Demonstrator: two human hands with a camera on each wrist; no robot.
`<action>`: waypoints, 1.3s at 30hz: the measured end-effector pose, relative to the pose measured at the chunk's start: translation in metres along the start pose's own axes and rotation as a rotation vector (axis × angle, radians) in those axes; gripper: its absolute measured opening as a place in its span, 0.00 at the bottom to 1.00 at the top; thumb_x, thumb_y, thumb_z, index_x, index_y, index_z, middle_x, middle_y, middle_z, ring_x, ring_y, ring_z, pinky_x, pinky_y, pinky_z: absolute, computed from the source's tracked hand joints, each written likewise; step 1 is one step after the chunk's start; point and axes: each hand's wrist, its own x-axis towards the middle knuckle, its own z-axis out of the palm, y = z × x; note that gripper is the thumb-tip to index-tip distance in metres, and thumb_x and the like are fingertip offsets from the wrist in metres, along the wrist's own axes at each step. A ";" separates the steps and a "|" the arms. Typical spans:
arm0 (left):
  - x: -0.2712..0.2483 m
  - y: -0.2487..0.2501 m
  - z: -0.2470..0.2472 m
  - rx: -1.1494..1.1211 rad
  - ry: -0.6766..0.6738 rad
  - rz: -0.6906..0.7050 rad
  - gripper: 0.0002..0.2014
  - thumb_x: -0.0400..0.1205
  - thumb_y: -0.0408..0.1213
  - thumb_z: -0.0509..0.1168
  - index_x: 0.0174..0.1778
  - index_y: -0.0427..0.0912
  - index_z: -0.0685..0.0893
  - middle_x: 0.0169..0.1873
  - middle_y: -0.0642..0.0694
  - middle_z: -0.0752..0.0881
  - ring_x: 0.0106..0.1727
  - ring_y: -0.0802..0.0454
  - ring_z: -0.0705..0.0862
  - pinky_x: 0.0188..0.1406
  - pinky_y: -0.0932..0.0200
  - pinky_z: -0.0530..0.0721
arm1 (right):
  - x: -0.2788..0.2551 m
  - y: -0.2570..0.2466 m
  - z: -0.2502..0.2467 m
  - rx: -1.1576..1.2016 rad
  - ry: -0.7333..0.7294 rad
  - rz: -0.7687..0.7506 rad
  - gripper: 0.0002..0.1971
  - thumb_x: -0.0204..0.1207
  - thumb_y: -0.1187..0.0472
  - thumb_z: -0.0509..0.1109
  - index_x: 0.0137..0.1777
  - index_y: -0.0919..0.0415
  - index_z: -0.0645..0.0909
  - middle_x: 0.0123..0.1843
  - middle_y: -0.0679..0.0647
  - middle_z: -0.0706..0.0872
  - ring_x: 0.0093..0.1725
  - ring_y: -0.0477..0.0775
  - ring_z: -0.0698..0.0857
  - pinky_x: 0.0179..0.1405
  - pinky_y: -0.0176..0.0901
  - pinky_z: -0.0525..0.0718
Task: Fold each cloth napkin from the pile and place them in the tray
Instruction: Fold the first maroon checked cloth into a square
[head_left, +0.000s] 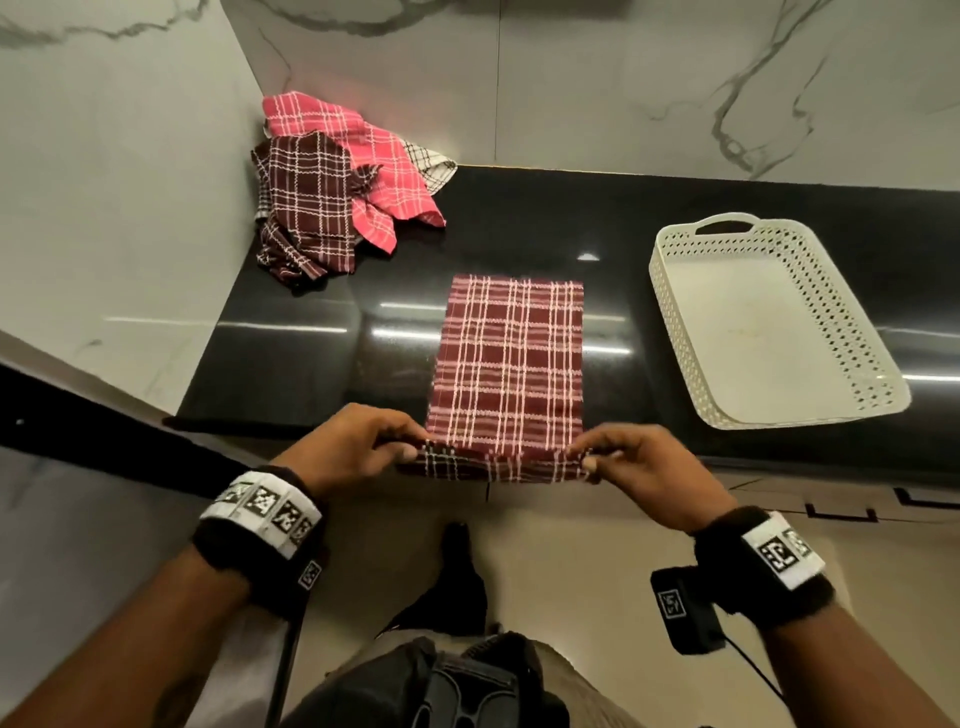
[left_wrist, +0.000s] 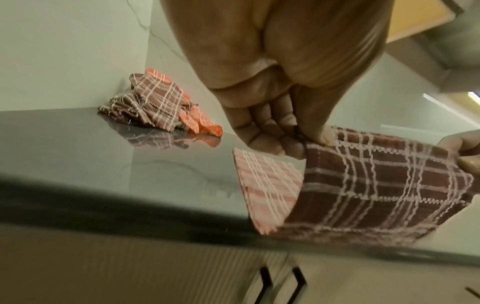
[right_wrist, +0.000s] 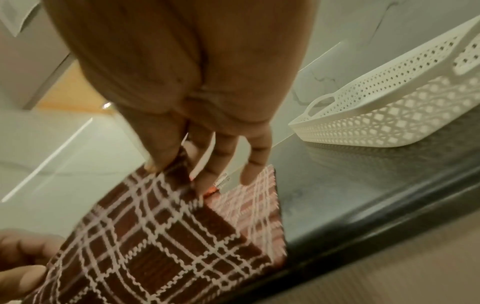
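So, black counter (head_left: 311, 353): front edge runs under both wrists, left end butts the marble side wall, back edge meets the marble back wall. Bare counter lies between pile and napkin, and between napkin and tray. White perforated tray (head_left: 670, 322) at 3 o'clock from the napkin, apart from it, nothing inside, handle cutout at its far end. Maroon plaid napkin (head_left: 506, 358) lies as a long folded strip at counter centre, far end flat, near end lifted off the front edge and curling back over itself. Pile of napkins (head_left: 332, 192) at 11 o'clock in the corner, crumpled: pink plaid, maroon plaid, a bit of white plaid showing, touching the side wall. Left hand (head_left: 358, 447) pinches the near left corner, thumb and fingers clamped on cloth; left wrist view shows fingers (left_wrist: 270, 131) curled, cloth hanging at 4 o'clock from them. Right hand (head_left: 631, 460) pinches the near right corner; thumb and first finger closed on the edge, other fingers (right_wrist: 255, 156) loose and spread above the cloth.
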 end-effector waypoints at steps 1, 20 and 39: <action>0.004 0.005 -0.009 -0.030 0.042 0.022 0.13 0.81 0.30 0.72 0.56 0.51 0.90 0.48 0.62 0.90 0.52 0.67 0.88 0.54 0.73 0.82 | 0.008 -0.007 -0.008 0.098 0.080 -0.018 0.09 0.79 0.71 0.73 0.54 0.60 0.90 0.46 0.54 0.92 0.43 0.49 0.89 0.48 0.39 0.88; 0.285 -0.070 -0.039 0.185 0.272 -0.160 0.02 0.81 0.38 0.71 0.45 0.48 0.89 0.47 0.46 0.85 0.52 0.47 0.84 0.59 0.51 0.81 | 0.259 0.058 -0.049 -0.229 0.649 0.398 0.08 0.79 0.69 0.68 0.53 0.63 0.88 0.53 0.60 0.91 0.54 0.58 0.88 0.56 0.38 0.78; 0.206 -0.069 -0.009 0.925 -0.054 0.029 0.40 0.83 0.64 0.33 0.88 0.43 0.43 0.87 0.44 0.39 0.87 0.48 0.38 0.86 0.44 0.39 | 0.192 0.063 -0.008 -0.925 -0.054 0.414 0.42 0.84 0.35 0.40 0.87 0.61 0.31 0.87 0.58 0.29 0.85 0.57 0.29 0.81 0.68 0.28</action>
